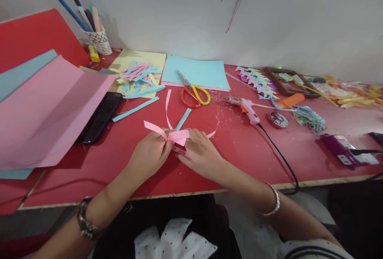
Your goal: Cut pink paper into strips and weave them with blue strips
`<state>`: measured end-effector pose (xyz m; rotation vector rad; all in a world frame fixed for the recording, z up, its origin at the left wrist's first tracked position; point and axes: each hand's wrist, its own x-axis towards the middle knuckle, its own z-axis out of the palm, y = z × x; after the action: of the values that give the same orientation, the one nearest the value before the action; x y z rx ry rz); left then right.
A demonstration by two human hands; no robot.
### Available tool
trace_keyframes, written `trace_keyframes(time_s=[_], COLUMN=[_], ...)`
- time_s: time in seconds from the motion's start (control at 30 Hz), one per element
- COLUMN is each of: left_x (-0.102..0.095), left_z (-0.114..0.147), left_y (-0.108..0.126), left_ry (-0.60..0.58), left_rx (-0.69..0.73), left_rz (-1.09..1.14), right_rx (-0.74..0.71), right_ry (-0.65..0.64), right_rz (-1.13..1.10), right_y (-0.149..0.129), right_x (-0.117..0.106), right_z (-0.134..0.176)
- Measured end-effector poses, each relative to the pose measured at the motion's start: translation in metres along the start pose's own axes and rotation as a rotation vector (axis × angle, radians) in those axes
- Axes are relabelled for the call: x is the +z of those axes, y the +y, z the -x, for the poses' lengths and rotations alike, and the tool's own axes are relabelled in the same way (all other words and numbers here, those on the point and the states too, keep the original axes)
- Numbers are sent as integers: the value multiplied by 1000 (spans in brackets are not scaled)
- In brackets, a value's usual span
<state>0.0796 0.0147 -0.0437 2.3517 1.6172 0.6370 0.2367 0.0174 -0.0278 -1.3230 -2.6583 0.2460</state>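
Note:
Close to the table's front edge, my left hand (152, 150) pinches a folded pink paper strip (178, 135) between thumb and fingers. My right hand (201, 152) is closed on the other side of the same strip, its fingers bent around the paper. Loose pink ends stick out past both hands. Just beyond my fingers lie a short blue paper strip (183, 119) and a thin curled pink strip (168, 107). Farther back rest scissors (194, 91) with one red and one yellow handle loop, blades pointing away. How the folds cross between my fingers is partly hidden.
A pile of cut strips (140, 76) lies on yellow paper, left of blue sheets (197, 71). Pink sheets (50, 111) overlap a black phone (100, 117). To the right are a corded pink glue gun (245, 109), a tape roll (278, 119) and a purple power strip (344, 150).

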Motion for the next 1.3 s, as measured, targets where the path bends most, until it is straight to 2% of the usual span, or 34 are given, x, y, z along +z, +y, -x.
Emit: trace_keyframes(time_s=[0.27, 0.63, 0.87, 1.1, 1.3], left_x=[-1, -1, -4, -10, -11], left_z=[-2, -1, -1, 1, 3], left_y=[1, 0, 2, 7, 11], left_ry=[-13, -50, -62, -124, -139], left_rx=[-25, -59, -89, -162, -196], left_rz=[5, 20, 57, 72, 103], right_rx=[-41, 55, 76, -61, -236], right_ry=[-21, -205, -134, -101, -159], right_rz=[-70, 78, 36, -108, -200], right_y=[7, -5, 1, 18, 36], right_x=[2, -13, -10, -10, -17], right_z=[-5, 5, 5, -1, -11])
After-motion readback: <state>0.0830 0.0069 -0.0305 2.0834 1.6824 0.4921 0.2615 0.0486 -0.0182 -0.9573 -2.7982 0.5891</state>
